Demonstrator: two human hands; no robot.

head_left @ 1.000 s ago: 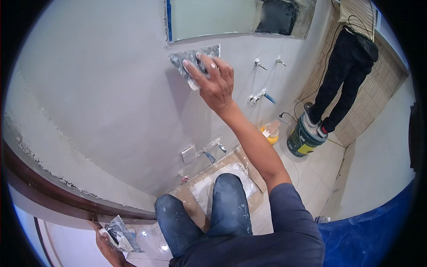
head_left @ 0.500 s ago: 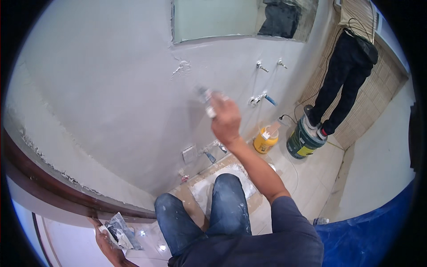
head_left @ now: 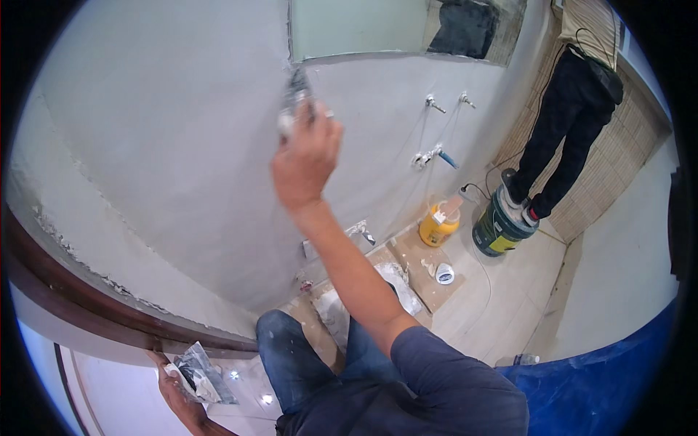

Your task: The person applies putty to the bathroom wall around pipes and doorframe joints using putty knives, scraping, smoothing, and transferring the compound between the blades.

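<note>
One scraper (head_left: 297,86) is pinched in the blurred right hand (head_left: 309,156) at the wall (head_left: 182,145), just below the panel (head_left: 356,29)'s left corner; the left hand (head_left: 173,392), low at left, has its fingers wrapped around a blade (head_left: 218,385) with white paste (head_left: 206,391). The scraper has swung left and up, bringing the work back to that corner; the rough smear showing there half a second ago is hidden or gone, I cannot tell which. The right forearm (head_left: 356,272), now farther left, uncovers a white lid (head_left: 445,273) near the yellow tub (head_left: 438,228).
</note>
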